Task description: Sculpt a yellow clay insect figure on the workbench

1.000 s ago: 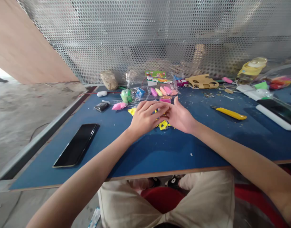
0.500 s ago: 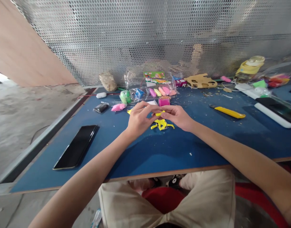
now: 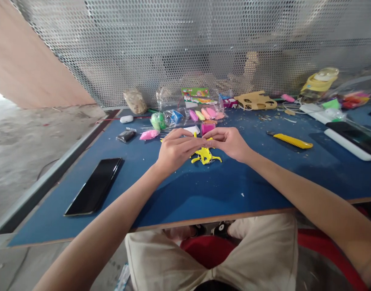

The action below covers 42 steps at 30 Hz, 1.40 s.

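Note:
My left hand [image 3: 178, 149] and my right hand [image 3: 230, 143] meet at the fingertips over the blue table, fingers bent in a pinch. A bit of yellow modelling clay shows between my right thumb and fingers; most of that piece is hidden behind the fingertips. Just below lies a yellow clay figure [image 3: 205, 156] with thin limbs spread out and a silvery wire-like edging. Its upper part is partly covered by my hands. Behind them stand a magenta tub [image 3: 208, 128] and a white piece [image 3: 192, 129].
A phone [image 3: 94, 186] lies at left, a yellow utility knife [image 3: 291, 140] at right. Along the mesh panel [image 3: 185, 44] are bagged clay sticks [image 3: 203, 114], a pink packet [image 3: 149, 135], a black packet [image 3: 126, 136], a tan cut-out piece [image 3: 256, 101] and a bottle [image 3: 320, 84].
My fingers have shifted around the yellow clay piece, which now shows less between them. An upright yellow limb of the figure has come into view. The view has tilted slightly.

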Each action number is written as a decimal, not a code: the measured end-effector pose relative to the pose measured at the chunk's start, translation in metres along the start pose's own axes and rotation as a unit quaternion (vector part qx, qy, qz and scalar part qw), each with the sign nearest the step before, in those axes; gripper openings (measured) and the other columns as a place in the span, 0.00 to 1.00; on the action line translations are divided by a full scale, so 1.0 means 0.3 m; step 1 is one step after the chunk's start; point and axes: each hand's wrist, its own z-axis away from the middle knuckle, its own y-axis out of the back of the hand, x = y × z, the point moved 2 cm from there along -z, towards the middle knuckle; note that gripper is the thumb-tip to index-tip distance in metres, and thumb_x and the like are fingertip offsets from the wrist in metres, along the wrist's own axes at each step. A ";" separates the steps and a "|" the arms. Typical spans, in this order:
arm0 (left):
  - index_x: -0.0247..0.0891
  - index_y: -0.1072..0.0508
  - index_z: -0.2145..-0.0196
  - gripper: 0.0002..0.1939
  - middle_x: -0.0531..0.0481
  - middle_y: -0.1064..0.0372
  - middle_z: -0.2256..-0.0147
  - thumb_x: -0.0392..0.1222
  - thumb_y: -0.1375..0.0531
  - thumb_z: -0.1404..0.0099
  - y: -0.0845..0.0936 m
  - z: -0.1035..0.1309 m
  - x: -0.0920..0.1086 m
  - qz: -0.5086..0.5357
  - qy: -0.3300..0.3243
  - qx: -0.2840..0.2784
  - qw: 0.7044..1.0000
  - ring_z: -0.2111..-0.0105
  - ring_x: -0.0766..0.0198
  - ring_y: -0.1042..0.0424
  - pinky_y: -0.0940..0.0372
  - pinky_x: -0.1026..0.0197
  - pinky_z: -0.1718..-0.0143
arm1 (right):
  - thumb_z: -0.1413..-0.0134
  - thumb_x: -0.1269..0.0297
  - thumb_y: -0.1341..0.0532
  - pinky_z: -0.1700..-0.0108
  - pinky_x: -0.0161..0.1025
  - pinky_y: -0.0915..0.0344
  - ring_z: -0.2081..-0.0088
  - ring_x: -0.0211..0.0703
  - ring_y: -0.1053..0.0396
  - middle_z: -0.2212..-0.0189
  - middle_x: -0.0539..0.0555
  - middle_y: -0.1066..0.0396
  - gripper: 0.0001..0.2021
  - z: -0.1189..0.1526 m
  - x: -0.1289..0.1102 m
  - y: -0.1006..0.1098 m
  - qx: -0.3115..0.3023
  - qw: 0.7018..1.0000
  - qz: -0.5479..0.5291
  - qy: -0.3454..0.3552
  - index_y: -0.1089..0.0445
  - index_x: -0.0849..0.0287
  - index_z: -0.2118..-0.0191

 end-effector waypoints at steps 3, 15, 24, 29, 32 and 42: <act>0.50 0.18 0.52 0.10 0.54 0.17 0.59 0.41 0.36 0.29 -0.013 0.007 -0.008 0.062 0.020 -0.008 0.998 0.59 0.62 0.20 0.26 0.57 0.56 | 0.49 0.55 0.26 0.57 0.44 0.23 0.63 0.45 0.20 0.67 0.54 0.19 0.13 0.000 -0.002 0.017 0.017 0.999 0.035 0.018 0.19 0.56 0.59; 0.44 0.19 0.55 0.07 0.51 0.18 0.60 0.42 0.34 0.31 -0.028 0.005 0.001 0.096 0.139 0.033 0.985 0.61 0.63 0.20 0.27 0.57 0.56 | 0.44 0.52 0.29 0.42 0.50 0.26 0.55 0.46 0.20 0.57 0.56 0.19 0.24 -0.012 0.041 0.000 -0.004 0.996 -0.088 -0.027 0.23 0.56 0.45; 0.48 0.19 0.56 0.06 0.53 0.18 0.61 0.45 0.35 0.30 -0.034 0.012 0.008 0.023 0.088 -0.007 0.996 0.60 0.62 0.21 0.32 0.54 0.54 | 0.49 0.53 0.26 0.56 0.44 0.23 0.64 0.42 0.23 0.64 0.53 0.20 0.20 -0.007 0.038 -0.008 -0.016 0.997 -0.069 -0.010 0.20 0.56 0.52; 0.46 0.18 0.55 0.09 0.51 0.18 0.60 0.47 0.38 0.28 0.003 0.016 -0.044 0.037 0.059 -0.096 0.993 0.58 0.60 0.20 0.31 0.53 0.51 | 0.44 0.53 0.29 0.66 0.39 0.30 0.72 0.38 0.29 0.69 0.51 0.23 0.13 -0.017 0.035 0.058 0.054 0.994 0.081 0.051 0.19 0.54 0.57; 0.46 0.19 0.50 0.14 0.49 0.18 0.54 0.52 0.37 0.29 0.010 0.021 -0.057 0.071 0.000 -0.220 0.973 0.51 0.56 0.22 0.32 0.50 0.47 | 0.39 0.54 0.33 0.65 0.40 0.31 0.71 0.38 0.29 0.67 0.51 0.22 0.11 -0.017 0.040 0.069 0.044 0.989 0.128 0.058 0.19 0.51 0.55; 0.47 0.21 0.45 0.21 0.47 0.21 0.49 0.55 0.36 0.32 -0.028 0.046 -0.066 0.077 -0.024 -0.297 0.952 0.45 0.50 0.26 0.33 0.46 0.42 | 0.33 0.50 0.40 0.51 0.44 0.27 0.59 0.42 0.24 0.52 0.56 0.22 0.18 0.000 0.020 0.034 0.011 0.991 0.115 0.071 0.21 0.53 0.48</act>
